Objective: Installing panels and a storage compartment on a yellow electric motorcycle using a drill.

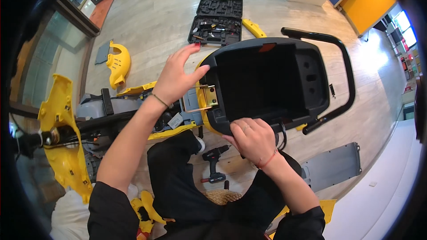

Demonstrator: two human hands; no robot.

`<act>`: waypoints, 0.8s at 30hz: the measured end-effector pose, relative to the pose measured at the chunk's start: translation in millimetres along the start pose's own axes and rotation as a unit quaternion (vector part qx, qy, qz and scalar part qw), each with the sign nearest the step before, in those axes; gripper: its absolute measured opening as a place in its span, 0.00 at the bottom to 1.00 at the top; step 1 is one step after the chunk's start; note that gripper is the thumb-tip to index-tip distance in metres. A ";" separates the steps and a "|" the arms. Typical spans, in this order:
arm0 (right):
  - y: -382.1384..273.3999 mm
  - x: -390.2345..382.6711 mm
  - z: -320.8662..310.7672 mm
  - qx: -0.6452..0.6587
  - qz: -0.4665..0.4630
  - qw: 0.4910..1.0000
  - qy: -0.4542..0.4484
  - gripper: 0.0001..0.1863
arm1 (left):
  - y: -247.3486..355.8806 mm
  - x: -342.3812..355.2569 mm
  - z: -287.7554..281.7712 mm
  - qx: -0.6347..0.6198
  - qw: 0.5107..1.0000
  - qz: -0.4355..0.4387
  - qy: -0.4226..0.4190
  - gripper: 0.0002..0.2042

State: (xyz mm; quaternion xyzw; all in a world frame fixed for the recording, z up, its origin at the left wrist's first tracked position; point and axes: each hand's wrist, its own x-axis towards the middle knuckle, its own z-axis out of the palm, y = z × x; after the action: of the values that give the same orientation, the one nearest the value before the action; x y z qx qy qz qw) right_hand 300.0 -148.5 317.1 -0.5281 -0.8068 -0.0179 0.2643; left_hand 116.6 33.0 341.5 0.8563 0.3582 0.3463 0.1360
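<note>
Head view: left hand (pixel 175 78) spreads empty at bin's (pixel 318 69) nine o'clock; right hand (pixel 253 140) hooks six-o'clock side; slipping may tilt it.

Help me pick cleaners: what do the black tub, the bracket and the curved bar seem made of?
Tub: probably plastic, matte black, with moulded recesses. Bracket: likely metal, given its brassy sheen. Bar: perhaps metal, being slender and bent; its glossy black finish leaves plastic possible.
</note>
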 end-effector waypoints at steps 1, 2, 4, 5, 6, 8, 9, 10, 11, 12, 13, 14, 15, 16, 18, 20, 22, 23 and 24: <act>1.7 0.5 -0.1 0.007 0.006 1.000 -0.004 0.15 | 3.3 10.7 0.2 0.000 1.000 -0.005 -0.009 0.20; 3.7 0.7 0.2 0.009 0.008 1.000 0.008 0.15 | 10.0 23.1 -1.7 -0.089 0.985 -0.075 -0.129 0.22; 6.8 1.3 2.5 0.017 0.015 1.000 0.015 0.15 | 4.5 31.5 12.1 -0.148 0.953 -0.111 -0.240 0.25; 7.5 1.4 3.8 0.013 0.017 1.000 0.013 0.14 | -0.5 31.7 16.5 -0.149 0.951 -0.118 -0.246 0.25; 8.0 1.4 5.1 0.010 0.018 1.000 0.011 0.13 | -3.9 31.9 18.5 -0.133 0.963 -0.089 -0.217 0.24; 7.7 2.6 6.3 0.006 0.026 1.000 0.001 0.11 | -8.3 30.6 20.6 -0.105 0.980 -0.039 -0.166 0.23; 7.7 2.4 7.3 0.013 0.029 0.999 -0.004 0.11 | -8.9 31.4 20.5 -0.106 0.978 -0.046 -0.172 0.23; 7.9 1.2 7.9 0.001 0.032 0.999 -0.006 0.10 | -8.5 33.6 20.4 -0.096 0.980 -0.020 -0.174 0.22; 7.5 0.6 8.0 -0.012 0.035 0.999 -0.009 0.09 | -8.2 35.7 19.3 -0.088 0.981 0.006 -0.175 0.22; 7.3 1.9 7.6 -0.003 0.041 0.999 -0.011 0.07 | -8.3 37.6 17.5 -0.078 0.977 -0.008 -0.198 0.22; 6.8 2.4 8.4 0.001 0.043 0.999 -0.014 0.07 | -8.6 37.5 17.0 -0.079 0.976 -0.013 -0.201 0.22; 5.8 2.6 9.2 -0.004 0.047 0.999 -0.019 0.07 | -8.5 36.7 17.0 -0.078 0.976 -0.012 -0.201 0.22; 4.9 2.8 10.1 -0.010 0.051 0.998 -0.024 0.07 | -8.8 35.7 17.0 -0.078 0.976 -0.011 -0.202 0.22; 5.8 3.0 10.7 -0.018 0.045 0.999 -0.018 0.07 | -8.9 34.7 17.0 -0.066 0.978 -0.010 -0.198 0.21; 11.3 -0.4 14.2 -0.036 0.014 0.999 -0.006 0.07 | -11.3 32.9 18.6 -0.061 0.979 -0.012 -0.196 0.21; 13.6 1.1 14.8 -0.060 -0.025 0.998 0.026 0.07 | -12.2 30.3 20.0 -0.070 0.981 -0.008 -0.180 0.20; 16.0 0.6 12.9 -0.059 -0.024 0.998 0.021 0.08 | -9.5 31.3 18.3 -0.059 0.980 -0.019 -0.188 0.20; 17.0 -0.2 11.9 -0.059 -0.023 0.998 0.018 0.08 | -8.8 31.7 18.6 -0.047 0.979 -0.029 -0.195 0.20; 17.4 -1.1 12.5 -0.070 -0.024 0.997 0.024 0.09 | -9.1 30.9 20.5 -0.047 0.979 -0.034 -0.195 0.19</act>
State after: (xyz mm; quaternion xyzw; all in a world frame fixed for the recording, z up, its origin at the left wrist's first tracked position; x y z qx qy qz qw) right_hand 310.2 -137.9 301.6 -0.5255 -0.8092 -0.0932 0.2459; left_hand 141.7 61.6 337.6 0.8873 0.3372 0.1842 0.2549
